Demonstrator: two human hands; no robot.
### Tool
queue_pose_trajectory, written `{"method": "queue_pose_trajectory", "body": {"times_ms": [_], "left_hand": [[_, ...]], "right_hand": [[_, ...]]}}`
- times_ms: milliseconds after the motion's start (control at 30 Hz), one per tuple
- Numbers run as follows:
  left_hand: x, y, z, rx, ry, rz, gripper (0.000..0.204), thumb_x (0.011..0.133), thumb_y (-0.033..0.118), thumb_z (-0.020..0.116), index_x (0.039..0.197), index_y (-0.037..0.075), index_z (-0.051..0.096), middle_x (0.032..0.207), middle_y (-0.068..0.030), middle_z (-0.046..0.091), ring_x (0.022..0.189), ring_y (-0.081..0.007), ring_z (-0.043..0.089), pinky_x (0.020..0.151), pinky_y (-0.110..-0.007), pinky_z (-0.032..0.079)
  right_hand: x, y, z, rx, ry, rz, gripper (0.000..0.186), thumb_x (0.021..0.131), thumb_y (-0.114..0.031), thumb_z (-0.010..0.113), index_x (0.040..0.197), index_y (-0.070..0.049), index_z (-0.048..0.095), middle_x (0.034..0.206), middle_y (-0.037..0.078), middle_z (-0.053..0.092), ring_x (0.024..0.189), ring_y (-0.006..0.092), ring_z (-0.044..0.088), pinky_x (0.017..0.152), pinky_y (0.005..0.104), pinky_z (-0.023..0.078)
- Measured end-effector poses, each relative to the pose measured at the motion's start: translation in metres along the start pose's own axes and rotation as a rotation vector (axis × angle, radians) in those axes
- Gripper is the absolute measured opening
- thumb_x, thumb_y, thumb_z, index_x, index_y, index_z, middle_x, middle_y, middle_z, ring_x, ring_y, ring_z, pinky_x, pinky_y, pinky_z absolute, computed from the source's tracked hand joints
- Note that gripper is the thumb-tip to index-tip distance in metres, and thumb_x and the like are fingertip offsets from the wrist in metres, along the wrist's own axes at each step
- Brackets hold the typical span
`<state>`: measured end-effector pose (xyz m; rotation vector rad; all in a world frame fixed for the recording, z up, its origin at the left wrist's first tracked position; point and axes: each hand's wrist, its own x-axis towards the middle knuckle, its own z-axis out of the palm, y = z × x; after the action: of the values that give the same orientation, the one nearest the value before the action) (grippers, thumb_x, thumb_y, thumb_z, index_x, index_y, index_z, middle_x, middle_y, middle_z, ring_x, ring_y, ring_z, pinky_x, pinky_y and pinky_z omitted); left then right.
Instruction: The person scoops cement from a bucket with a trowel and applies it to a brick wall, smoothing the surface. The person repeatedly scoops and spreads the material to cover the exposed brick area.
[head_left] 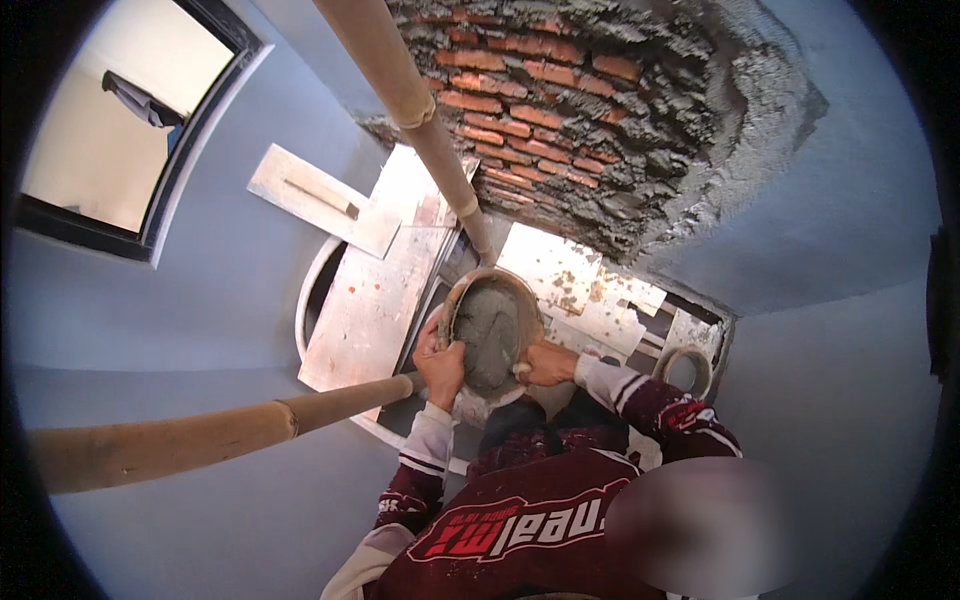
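A round bucket (449,312) of wet grey mortar (488,330) is right in front of my body. My left hand (438,362) grips its left rim, with the thumb over the edge. At the right rim, my right hand (548,363) is closed round the short pale handle of what looks like a trowel (521,370). Its blade cannot be made out against the mortar.
A bamboo pole (410,95) rises ahead, and another bamboo pole (200,440) crosses at left. A long float (325,200) lies on boards (375,300). Ahead stands a brick wall (540,100) partly covered in rough mortar. A second bucket (688,372) is at right.
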<state>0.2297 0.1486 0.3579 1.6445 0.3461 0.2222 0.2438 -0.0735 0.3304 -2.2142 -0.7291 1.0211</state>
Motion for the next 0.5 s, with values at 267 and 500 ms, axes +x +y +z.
{"method": "queue_pose_trajectory", "body": {"times_ms": [267,500], "left_hand": [[-0.003,0.003,-0.019,-0.204,-0.073,-0.194,0.05,0.073,-0.007,0.058,0.123,-0.008,0.057,0.091,-0.0031,0.066,0.074,-0.0088,0.059,0.067,-0.022,0.047],[-0.009,0.005,0.005,-0.097,-0.005,-0.107,0.048,0.071,-0.009,0.059,0.119,-0.009,0.058,0.092,-0.005,0.067,0.074,-0.0085,0.06,0.068,-0.021,0.047]], "right_hand": [[-0.089,-0.046,0.015,-0.378,0.44,0.004,0.026,0.083,-0.026,0.06,0.097,-0.005,0.065,0.089,0.013,0.067,0.076,0.032,0.066,0.068,0.0478,0.046],[-0.134,-0.067,-0.056,-0.7,0.452,0.178,0.018,0.078,-0.02,0.061,0.089,-0.008,0.067,0.083,0.011,0.066,0.077,0.0257,0.067,0.071,0.0432,0.044]]}}
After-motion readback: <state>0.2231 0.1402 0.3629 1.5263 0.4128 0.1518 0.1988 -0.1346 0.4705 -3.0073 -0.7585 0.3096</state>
